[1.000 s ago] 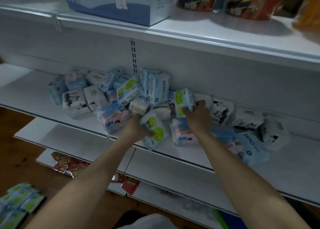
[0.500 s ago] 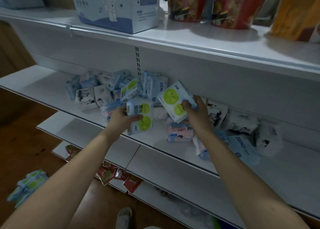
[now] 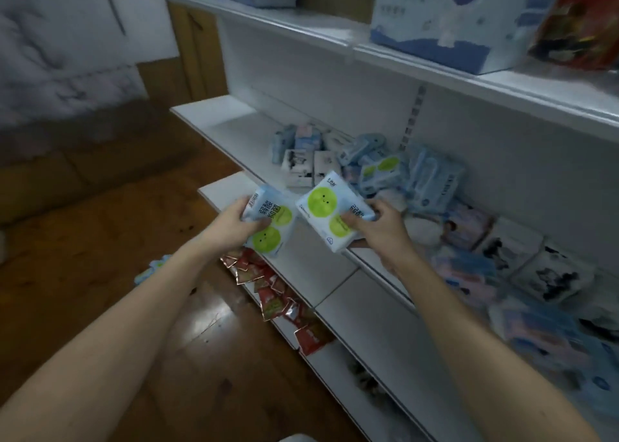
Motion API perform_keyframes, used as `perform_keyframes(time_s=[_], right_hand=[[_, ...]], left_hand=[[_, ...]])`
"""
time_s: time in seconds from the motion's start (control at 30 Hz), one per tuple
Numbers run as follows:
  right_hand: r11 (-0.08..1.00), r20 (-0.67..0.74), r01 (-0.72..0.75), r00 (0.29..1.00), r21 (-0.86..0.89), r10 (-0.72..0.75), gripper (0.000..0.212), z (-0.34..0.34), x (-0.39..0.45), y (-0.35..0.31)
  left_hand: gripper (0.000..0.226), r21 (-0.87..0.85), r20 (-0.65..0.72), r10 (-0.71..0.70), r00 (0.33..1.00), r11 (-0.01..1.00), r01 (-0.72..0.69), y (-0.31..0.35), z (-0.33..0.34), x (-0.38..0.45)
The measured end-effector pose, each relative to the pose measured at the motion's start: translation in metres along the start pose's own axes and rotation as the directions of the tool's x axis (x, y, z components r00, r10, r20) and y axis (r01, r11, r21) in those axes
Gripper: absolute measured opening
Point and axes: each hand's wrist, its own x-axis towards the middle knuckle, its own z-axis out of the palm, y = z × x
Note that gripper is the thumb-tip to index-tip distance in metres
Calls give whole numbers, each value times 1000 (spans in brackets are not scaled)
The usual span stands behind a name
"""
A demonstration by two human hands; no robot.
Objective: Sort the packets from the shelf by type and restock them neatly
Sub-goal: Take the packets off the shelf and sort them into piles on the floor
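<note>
A white shelving unit [image 3: 435, 334] fills the right side, with several shelves one above the other, and a brown wooden floor [image 3: 83, 257] lies at the left. On the top shelf stands a blue and white carton [image 3: 452, 19]. On the middle shelf [image 3: 234, 123] lies a mixed heap of packets [image 3: 418, 180], blue, white and pink ones, not in order. On the lowest shelf are red sachets [image 3: 278, 294]. Both forearms reach forward in front of the shelves. The left hand [image 3: 231, 222] grips a green-dot packet [image 3: 271, 220], with the thumb across its front and the fingers curled behind it. The right hand [image 3: 378, 227] holds a second green-dot packet [image 3: 330, 212], its thumb pressing on the front and the fingers curled round the far edge. Both packets are in the air, just beside each other, before the edge of the middle shelf. On the floor, a few light packets [image 3: 152, 269] show beside the left forearm.
</note>
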Motion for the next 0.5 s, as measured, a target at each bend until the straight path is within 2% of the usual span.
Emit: perform_keyframes(time_s=[0.1,0.23,0.37,0.5], right_hand=[[992,116,12,993,-125,2,28,67,11,6],[974,247,41,969,-224,16,23,164,23,27],[917,404,140,914,-373,25,26,264,29,45],[821,500,279,866,-498,9,27,337,35,53]], left_hand=[[28,58,-104,-33,994,998,39,-40,-61,-15],[30,172,-271,-131,954,968,182,-100,-143,-40],[27,107,-372,-237,897,950,295,-162,-220,-73],[27,100,-439,-296,848,922,374,-207,-277,-92]])
